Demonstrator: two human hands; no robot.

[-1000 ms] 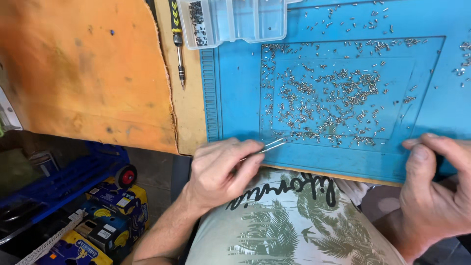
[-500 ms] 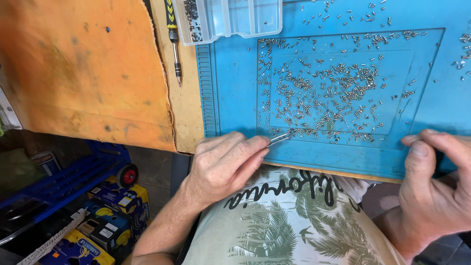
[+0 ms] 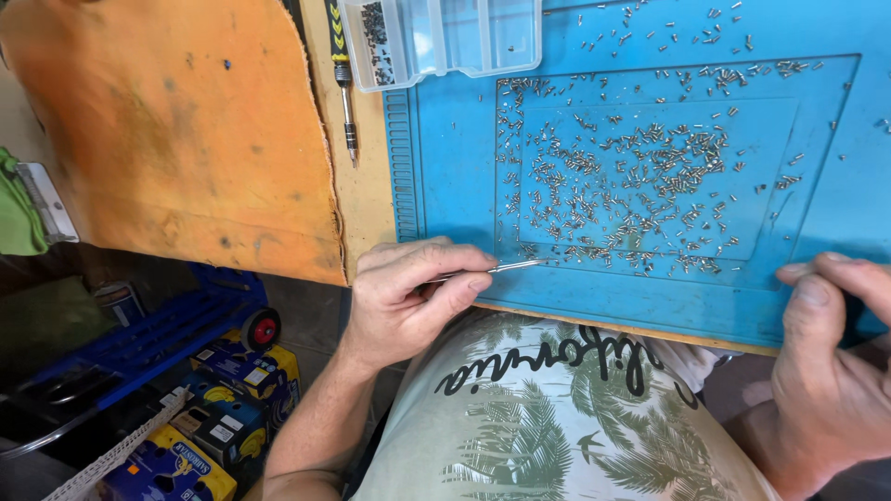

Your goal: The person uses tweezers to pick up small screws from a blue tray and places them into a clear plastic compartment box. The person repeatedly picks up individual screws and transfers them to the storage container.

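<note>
1. Head view, lower centre: your left hand point(image 3: 408, 297) is closed in a pinch on thin metal tweezers point(image 3: 492, 269), tips lying just at the near edge of the screw scatter – prob. low and flat so they can slide under one piece.
2. Small silver screws point(image 3: 631, 176) are spread over the recessed centre of the blue mat point(image 3: 445, 167), upper right of frame; the raised rim likely keeps them from rolling off the worktop point(image 3: 186, 139).
3. Clear compartment box point(image 3: 436, 37) sits at top centre, w/ a screwdriver point(image 3: 342, 74) just left of it.
4. Right hand point(image 3: 835, 371), lower right: fingers curled over the mat's near edge, thumb on top, seemingly bracing it; can't tell if it holds anything.
5. Left wrist bent, forearm coming up from bottom of frame.
</note>
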